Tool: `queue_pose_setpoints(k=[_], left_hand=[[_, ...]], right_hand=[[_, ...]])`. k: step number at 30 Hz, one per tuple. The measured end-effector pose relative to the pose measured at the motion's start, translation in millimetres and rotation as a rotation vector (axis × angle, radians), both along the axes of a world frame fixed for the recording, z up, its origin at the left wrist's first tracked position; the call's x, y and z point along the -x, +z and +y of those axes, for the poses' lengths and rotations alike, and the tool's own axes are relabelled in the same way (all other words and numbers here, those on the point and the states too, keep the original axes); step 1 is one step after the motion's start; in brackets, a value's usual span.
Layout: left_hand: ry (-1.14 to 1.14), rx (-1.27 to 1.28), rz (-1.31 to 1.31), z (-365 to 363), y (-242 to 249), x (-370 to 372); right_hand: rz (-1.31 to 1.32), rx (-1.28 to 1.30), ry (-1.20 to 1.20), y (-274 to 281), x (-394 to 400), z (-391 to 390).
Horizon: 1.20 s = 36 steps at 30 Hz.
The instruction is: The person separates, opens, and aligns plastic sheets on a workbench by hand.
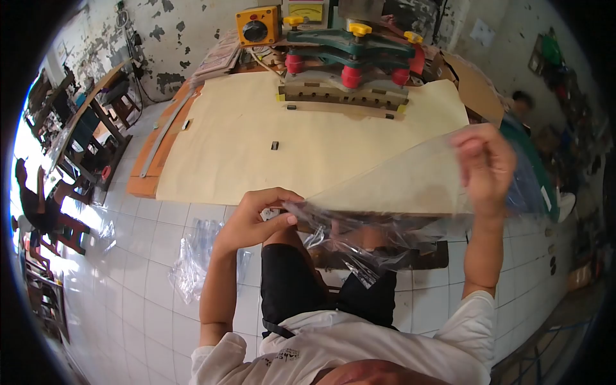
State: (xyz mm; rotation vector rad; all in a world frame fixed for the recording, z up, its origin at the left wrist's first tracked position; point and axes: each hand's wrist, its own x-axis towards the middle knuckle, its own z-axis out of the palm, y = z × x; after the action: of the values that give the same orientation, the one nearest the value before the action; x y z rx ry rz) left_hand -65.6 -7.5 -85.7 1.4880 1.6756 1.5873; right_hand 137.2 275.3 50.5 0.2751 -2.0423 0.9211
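Note:
A sheet of clear plastic stretches between my two hands over the front edge of the paper-covered table, its crumpled lower part hanging above my lap. My left hand pinches its left end near the table's front edge. Raised at the right, my right hand grips the upper right corner, slightly blurred. Beyond the plastic stands a green press-like machine with yellow knobs and red parts. A small dark piece lies on the paper.
A metal ruler lies along the table's left side. Clear plastic bags rest on the tiled floor at left. A yellow control box stands at the back. Cardboard is at the back right, and a person sits far left.

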Motion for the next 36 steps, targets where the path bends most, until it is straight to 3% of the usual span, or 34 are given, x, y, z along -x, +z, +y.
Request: queue_pose_setpoints(k=[2,5,7,15,21,31,36], left_hand=[[0.034,-0.023,0.045,-5.8,-7.4,-6.6],[0.065,-0.094,-0.104,-7.2,-9.9,-20.1],[0.091,-0.211,-0.407,-2.1,4.4,-37.3],[0.282,-0.302,-0.358,5.8,19.2,-68.6],[0.338,-0.300,-0.278,-11.5,34.7,-91.7],[0.367,-0.191,-0.284,-41.0,63.1,-99.6],[0.377,-0.124,-0.244,-44.7,60.1,-77.0]], right_hand=[[0.125,0.087,-0.036,5.9,-10.3,9.7],[0.228,0.183,-0.106,18.5,-21.0,20.1],[0.224,0.221,-0.156,20.6,-24.6,17.1],[0.133,0.438,-0.423,-29.4,-41.0,21.3],[0.186,0.597,-0.450,-73.8,-57.0,4.5],[0.258,0.649,-0.390,-73.5,-75.5,-40.3],[0.113,0.643,-0.478,-73.6,-67.8,-39.8]])
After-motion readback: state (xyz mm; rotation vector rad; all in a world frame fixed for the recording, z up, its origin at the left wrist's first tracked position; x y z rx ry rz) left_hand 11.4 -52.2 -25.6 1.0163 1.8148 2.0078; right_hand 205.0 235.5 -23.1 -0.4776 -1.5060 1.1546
